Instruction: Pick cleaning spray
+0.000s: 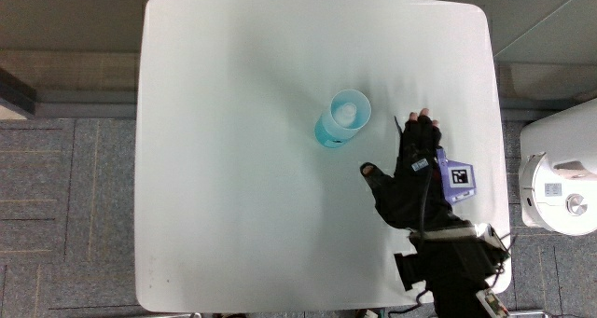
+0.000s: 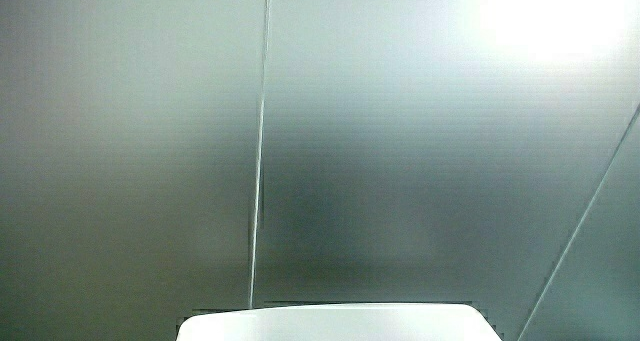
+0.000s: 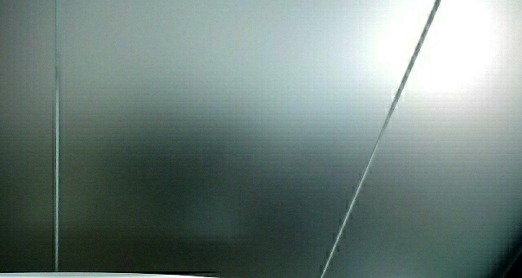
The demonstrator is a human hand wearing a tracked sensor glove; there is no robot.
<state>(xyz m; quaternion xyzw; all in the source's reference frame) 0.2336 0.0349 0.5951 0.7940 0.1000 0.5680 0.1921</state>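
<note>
In the main view a light blue cleaning spray container (image 1: 343, 118), seen from above as a round pale top, stands near the middle of the white table (image 1: 233, 169). The hand (image 1: 417, 159) in its black glove lies flat on the table beside the container and slightly nearer to the person, apart from it. Its fingers are relaxed and spread and hold nothing. A patterned cube (image 1: 456, 177) sits on the back of the hand. Both side views show only a pale wall, with a strip of the table's edge (image 2: 330, 323) in a side view.
A white appliance (image 1: 558, 180) stands on the floor beside the table's edge near the hand. Grey carpet (image 1: 65, 206) surrounds the table.
</note>
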